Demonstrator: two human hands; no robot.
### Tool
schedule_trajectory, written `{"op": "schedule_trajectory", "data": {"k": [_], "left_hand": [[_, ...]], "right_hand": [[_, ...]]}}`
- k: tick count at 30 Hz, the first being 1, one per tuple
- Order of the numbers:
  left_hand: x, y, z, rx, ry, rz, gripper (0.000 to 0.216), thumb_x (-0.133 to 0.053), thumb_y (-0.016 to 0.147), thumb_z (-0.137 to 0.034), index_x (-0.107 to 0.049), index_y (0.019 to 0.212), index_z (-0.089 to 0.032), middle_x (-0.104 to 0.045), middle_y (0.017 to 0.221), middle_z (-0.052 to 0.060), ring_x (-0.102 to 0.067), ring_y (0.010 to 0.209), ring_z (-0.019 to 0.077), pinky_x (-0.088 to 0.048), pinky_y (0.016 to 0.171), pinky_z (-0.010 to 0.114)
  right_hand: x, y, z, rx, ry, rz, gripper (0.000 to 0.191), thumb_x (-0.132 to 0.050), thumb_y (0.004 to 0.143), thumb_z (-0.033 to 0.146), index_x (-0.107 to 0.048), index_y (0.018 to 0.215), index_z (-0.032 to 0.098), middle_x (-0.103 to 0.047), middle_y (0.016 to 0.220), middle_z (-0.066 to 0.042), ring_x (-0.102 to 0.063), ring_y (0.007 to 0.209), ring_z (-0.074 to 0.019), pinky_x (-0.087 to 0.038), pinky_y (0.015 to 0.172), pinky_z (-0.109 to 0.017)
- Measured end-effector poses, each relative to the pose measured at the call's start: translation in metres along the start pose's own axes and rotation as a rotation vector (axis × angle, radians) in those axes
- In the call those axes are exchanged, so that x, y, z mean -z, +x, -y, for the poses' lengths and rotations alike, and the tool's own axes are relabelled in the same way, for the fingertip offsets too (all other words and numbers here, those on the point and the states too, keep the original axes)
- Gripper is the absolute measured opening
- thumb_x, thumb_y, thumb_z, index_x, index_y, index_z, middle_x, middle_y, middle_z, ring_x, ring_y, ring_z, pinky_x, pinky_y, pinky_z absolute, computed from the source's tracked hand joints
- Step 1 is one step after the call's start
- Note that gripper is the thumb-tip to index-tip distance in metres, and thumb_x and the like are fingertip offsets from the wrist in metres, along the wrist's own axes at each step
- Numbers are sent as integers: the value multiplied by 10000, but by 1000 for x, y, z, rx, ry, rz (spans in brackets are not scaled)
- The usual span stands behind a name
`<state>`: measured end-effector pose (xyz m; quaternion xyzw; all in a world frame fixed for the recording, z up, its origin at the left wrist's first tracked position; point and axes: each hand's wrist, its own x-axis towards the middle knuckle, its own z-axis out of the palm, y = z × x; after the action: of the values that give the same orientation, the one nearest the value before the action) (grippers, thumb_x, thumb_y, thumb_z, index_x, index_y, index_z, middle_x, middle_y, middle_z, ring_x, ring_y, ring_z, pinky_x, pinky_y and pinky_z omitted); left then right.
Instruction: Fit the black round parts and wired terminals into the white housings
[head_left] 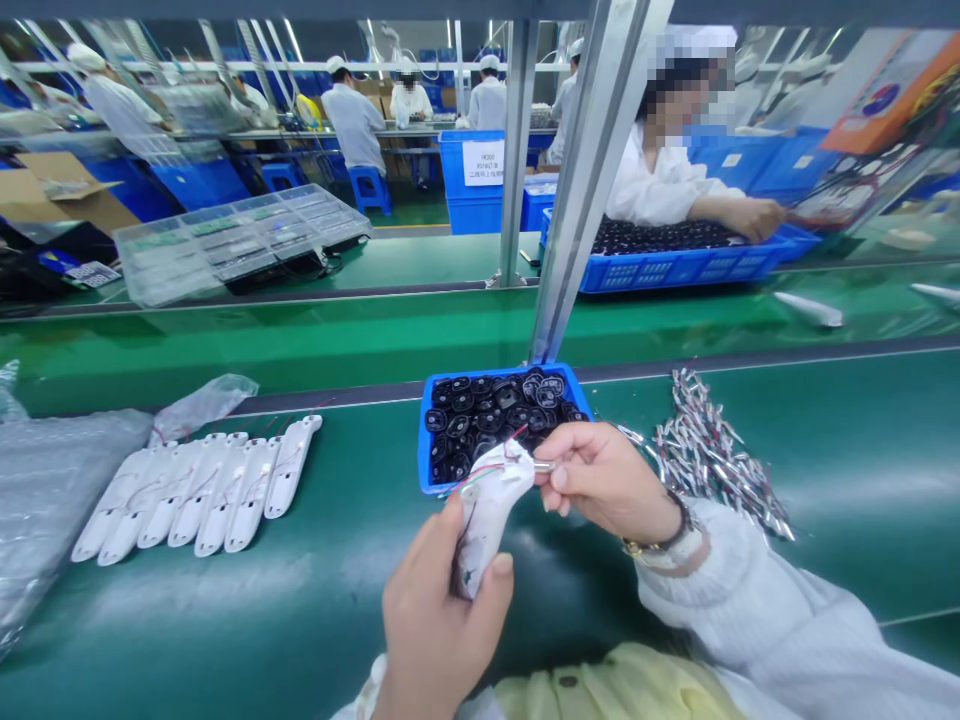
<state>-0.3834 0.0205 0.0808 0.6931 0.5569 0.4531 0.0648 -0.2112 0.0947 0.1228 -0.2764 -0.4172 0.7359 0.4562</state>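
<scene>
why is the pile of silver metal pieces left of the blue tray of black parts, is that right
No, the side is wrong: in the head view, the pile of silver metal pieces lies right of the blue tray of black parts, not left of it.

Glossy white plastic casing (486, 530), shiny metal parts (712, 450)

The left hand (442, 610) sits low and upright, curled closed in a firm grip. The right hand (607, 480) reaches across from the side, higher up, pinched closed just beside it.
</scene>
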Motion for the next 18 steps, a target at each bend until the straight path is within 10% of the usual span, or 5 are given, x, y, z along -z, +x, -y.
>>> {"op": "schedule_trajectory", "data": {"k": [9, 18], "left_hand": [[14, 2, -4, 314, -406, 222, 364, -477, 794, -499, -624, 819, -167, -517, 549, 15, -507, 546, 180, -375, 476, 262], [13, -2, -9, 468, -744, 219, 431, -471, 764, -581, -549, 639, -176, -489, 526, 14, -410, 497, 142, -314, 461, 265]], "right_hand": [[2, 15, 11, 130, -73, 257, 165, -768, 565, 69, -656, 674, 122, -641, 590, -5, -613, 474, -95, -490, 416, -139], [-14, 7, 21, 139, -163, 239, 213, -748, 506, -7, -654, 648, 122, -633, 600, 5, -585, 510, -62, -497, 480, -131]]}}
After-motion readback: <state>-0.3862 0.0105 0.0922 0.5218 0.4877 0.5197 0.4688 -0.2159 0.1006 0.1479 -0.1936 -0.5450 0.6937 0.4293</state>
